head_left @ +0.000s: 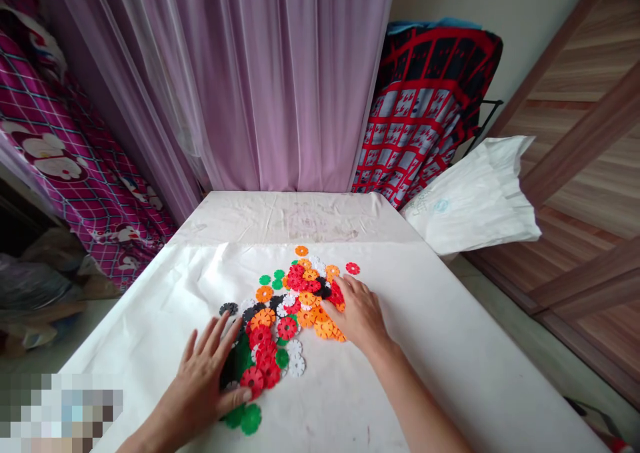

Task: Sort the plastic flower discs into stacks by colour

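A loose heap of notched plastic discs (287, 328) in red, orange, green, white and black lies on the white-covered table (425, 359). At the heap's left side rests my left hand (210, 359), fingers spread, its thumb beside the red and green discs. Some discs are partly hidden under that hand. My right hand (357, 309) reaches over the heap's right side, fingers apart and touching or just above orange and red discs. Its fingertips hide a few pieces. A single red disc (353, 267) lies apart beyond the right hand, and an orange disc (301, 250) sits at the far end.
A white bag (470, 199) stands against the table's right edge. Behind the table hangs a purple curtain (290, 86). A red and black patterned cloth (415, 106) drapes at the back right, a pink checked cloth (65, 133) at the left. Wooden doors (585, 139) stand at the right.
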Tool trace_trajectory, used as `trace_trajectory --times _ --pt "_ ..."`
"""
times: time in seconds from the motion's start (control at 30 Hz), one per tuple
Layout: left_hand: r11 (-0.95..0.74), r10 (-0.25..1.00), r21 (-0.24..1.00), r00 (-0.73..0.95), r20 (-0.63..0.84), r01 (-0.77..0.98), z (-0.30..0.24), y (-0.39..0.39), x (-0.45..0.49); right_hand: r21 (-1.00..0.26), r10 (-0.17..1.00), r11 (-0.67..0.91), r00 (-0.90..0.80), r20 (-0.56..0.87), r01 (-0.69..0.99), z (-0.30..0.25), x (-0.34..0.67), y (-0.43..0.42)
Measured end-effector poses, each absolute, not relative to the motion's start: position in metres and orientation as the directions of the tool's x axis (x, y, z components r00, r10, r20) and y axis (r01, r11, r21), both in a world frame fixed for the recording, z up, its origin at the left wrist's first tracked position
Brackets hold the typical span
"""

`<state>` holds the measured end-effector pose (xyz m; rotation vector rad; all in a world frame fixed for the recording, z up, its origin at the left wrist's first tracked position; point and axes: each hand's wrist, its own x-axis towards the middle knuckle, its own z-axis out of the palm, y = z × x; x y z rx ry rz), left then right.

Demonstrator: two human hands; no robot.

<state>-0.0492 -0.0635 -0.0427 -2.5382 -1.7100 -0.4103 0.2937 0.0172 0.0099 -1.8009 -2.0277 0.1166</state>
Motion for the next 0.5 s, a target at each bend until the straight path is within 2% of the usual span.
trace_trajectory --times 0.1,0.2,0.3,0.4,0.5 --pt "-0.344 0.892 0.083 0.297 0.341 0.935 -0.063 -0.088 -0.045 -0.333 0.998 -0.008 0.03 0.059 0.943 0.008 0.302 0.004" --pt "-0.401 0.879 0.115 0.346 0.329 0.909 -0.064 -0.08 -0.011 -0.403 1.0 0.001 -0.011 -0.022 0.915 0.004 0.28 0.011" --pt "-0.476 0.844 0.161 0.397 0.362 0.865 -0.057 -0.052 0.03 -0.55 0.994 0.055 -0.101 -0.052 0.833 0.005 0.254 0.033" --pt "-0.439 0.873 0.253 0.343 0.347 0.862 -0.052 -0.033 0.057 -0.768 0.965 0.097 -0.247 -0.082 0.633 0.01 0.243 0.051" --pt "-0.421 0.89 0.309 0.322 0.322 0.853 -0.047 -0.038 0.064 -0.937 0.889 -0.007 -0.426 -0.166 0.35 0.02 0.246 0.062"
